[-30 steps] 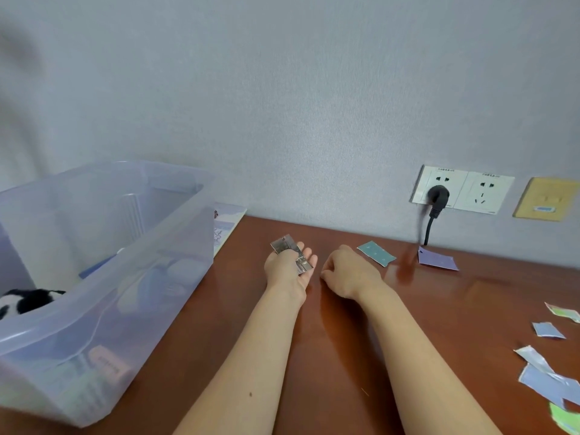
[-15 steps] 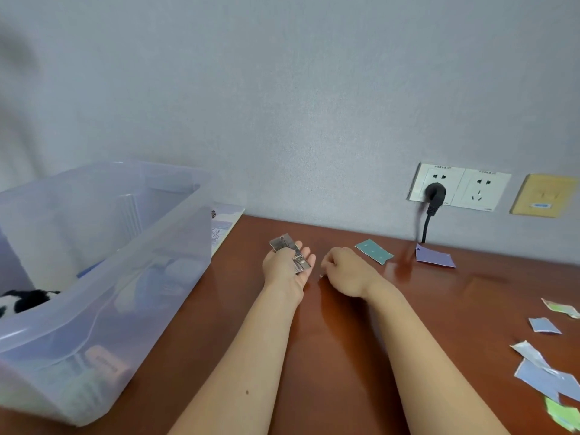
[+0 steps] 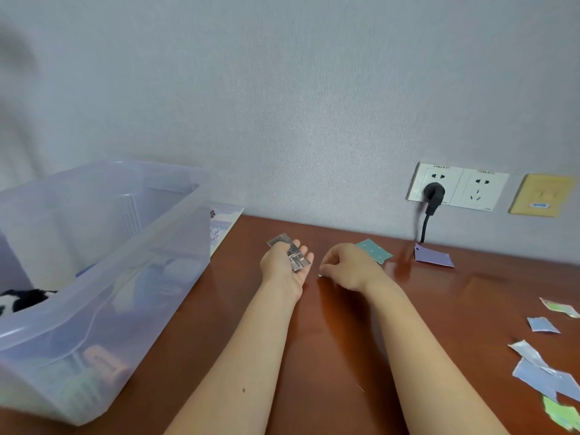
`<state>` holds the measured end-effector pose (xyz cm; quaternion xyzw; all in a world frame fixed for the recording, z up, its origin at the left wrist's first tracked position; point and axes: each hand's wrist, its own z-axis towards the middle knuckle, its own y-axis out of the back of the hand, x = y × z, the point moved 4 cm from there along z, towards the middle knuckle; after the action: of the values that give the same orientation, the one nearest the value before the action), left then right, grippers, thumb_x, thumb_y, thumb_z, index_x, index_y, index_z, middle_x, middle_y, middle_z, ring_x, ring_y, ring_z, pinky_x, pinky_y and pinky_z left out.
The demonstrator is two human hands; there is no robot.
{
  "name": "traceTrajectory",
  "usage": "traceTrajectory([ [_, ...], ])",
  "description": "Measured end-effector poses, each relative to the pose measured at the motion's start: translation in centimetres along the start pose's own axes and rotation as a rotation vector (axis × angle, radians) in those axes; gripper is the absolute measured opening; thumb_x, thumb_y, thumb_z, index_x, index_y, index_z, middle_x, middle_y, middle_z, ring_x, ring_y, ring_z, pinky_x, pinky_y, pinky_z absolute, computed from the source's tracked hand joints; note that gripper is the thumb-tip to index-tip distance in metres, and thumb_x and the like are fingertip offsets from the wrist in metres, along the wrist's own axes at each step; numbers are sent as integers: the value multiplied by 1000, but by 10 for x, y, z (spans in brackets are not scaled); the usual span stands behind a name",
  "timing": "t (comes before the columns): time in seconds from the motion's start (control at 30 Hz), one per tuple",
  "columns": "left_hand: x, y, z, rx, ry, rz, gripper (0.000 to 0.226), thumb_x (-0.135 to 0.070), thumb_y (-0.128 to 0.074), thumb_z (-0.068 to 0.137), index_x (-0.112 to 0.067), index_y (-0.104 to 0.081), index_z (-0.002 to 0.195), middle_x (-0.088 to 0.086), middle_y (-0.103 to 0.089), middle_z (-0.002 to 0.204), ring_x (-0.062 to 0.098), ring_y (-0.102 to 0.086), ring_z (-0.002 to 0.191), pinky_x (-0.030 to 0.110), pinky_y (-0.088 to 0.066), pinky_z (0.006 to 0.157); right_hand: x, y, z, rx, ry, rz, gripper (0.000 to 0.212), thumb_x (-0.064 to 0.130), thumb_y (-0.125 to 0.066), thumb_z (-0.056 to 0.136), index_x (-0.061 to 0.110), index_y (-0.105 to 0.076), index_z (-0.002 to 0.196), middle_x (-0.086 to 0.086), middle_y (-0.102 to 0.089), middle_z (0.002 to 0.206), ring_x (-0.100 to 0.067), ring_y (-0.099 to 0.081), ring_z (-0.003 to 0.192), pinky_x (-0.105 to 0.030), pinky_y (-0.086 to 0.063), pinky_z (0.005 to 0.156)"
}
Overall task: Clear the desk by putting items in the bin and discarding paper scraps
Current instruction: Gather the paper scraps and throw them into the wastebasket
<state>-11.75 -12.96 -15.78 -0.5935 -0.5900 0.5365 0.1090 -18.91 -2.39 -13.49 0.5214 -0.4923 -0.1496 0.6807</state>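
Observation:
My left hand (image 3: pixel 284 268) lies palm up on the brown desk (image 3: pixel 345 356), its thumb holding a small stack of grey paper scraps (image 3: pixel 296 259) against the palm. Just to its right, my right hand (image 3: pixel 351 266) has curled fingers that pinch a tiny pale scrap (image 3: pixel 320 275) at their tips, close above the desk. A teal scrap (image 3: pixel 376 251) and a purple scrap (image 3: pixel 433 257) lie behind the right hand near the wall. The clear plastic bin (image 3: pixel 175 246) stands at the left with items inside.
Several torn blue, white and green scraps (image 3: pixel 549 375) lie along the desk's right edge. A booklet (image 3: pixel 222 224) sits behind the bin. A black plug (image 3: pixel 434 193) and its cord hang from the wall socket. A black-and-white plush (image 3: pixel 25 298) lies in the bin.
My right hand has risen a little from the desk with its fingertips pinched together. The left hand stays put with its scraps.

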Motion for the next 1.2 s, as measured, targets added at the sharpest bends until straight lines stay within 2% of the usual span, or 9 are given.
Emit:
traceTrajectory([
  [0.17, 3, 0, -2, 2, 9, -5, 30, -4, -39, 99, 0, -52, 126, 12, -60, 97, 23, -61, 79, 39, -50, 82, -3, -4, 0, 26, -45, 73, 20, 28, -71, 82, 29, -65, 63, 6, -67, 72, -12, -61, 67, -35, -54, 79],
  [0.3, 3, 0, -2, 4, 7, -19, 29, -3, -39, 99, 0, -52, 124, 12, -59, 96, 23, -60, 77, 39, -50, 84, -1, -5, 0, -5, -72, 20, 16, 31, -74, 80, 29, -67, 65, 5, -69, 82, -15, -66, 82, -36, -55, 83],
  [0.47, 3, -1, -4, 0, 5, -18, 21, -1, -38, 98, 0, -53, 113, 12, -58, 92, 22, -59, 77, 40, -50, 88, 6, -9, -1, 4, -56, -146, 27, 30, -61, 89, 24, -60, 63, 5, -60, 73, -20, -61, 82, -28, -48, 73],
  [0.67, 2, -1, -3, -7, 11, 0, 17, -3, -40, 98, 0, -56, 104, 12, -59, 96, 22, -59, 78, 39, -51, 85, 7, -11, -5, 52, -7, -204, 40, 28, -49, 96, 21, -43, 57, 7, -44, 63, -22, -49, 73, -29, -37, 66],
  [0.77, 3, 0, -2, -8, 10, 17, 23, -4, -41, 98, 1, -55, 116, 13, -59, 100, 22, -60, 80, 38, -51, 81, 7, -5, -5, 34, 23, -95, 43, 24, -48, 96, 21, -45, 54, 7, -48, 58, -19, -49, 64, -29, -40, 64],
  [0.9, 1, -1, -2, 0, 3, 14, 24, -4, -41, 98, 0, -54, 118, 13, -59, 100, 22, -59, 81, 40, -50, 86, 18, 8, -5, -34, 89, 86, 43, 19, -48, 96, 18, -37, 54, 4, -36, 52, -15, -34, 50, -28, -30, 52],
  [1.03, 2, -2, -4, 11, 3, 6, 24, -3, -40, 98, -2, -53, 119, 12, -59, 98, 22, -59, 80, 41, -50, 88, 24, 14, -5, -60, 105, 133, 23, 19, -52, 94, 17, -62, 73, 5, -59, 68, -12, -51, 62, -29, -45, 61],
  [1.1, 1, -1, -3, 1, -7, 3, 24, -3, -40, 98, -2, -53, 118, 12, -60, 97, 22, -59, 79, 41, -50, 88, 16, 12, -4, -29, 93, 69, 21, 15, -54, 89, 21, -66, 72, 7, -64, 72, -12, -57, 66, -36, -53, 72],
  [1.2, 0, 0, -2, -13, -17, 6, 25, -4, -39, 98, -1, -54, 117, 12, -60, 97, 22, -60, 80, 41, -51, 89, 3, 7, -5, 18, 70, 11, 23, 11, -56, 84, 29, -63, 72, 9, -66, 72, -13, -63, 65, -36, -55, 73],
])
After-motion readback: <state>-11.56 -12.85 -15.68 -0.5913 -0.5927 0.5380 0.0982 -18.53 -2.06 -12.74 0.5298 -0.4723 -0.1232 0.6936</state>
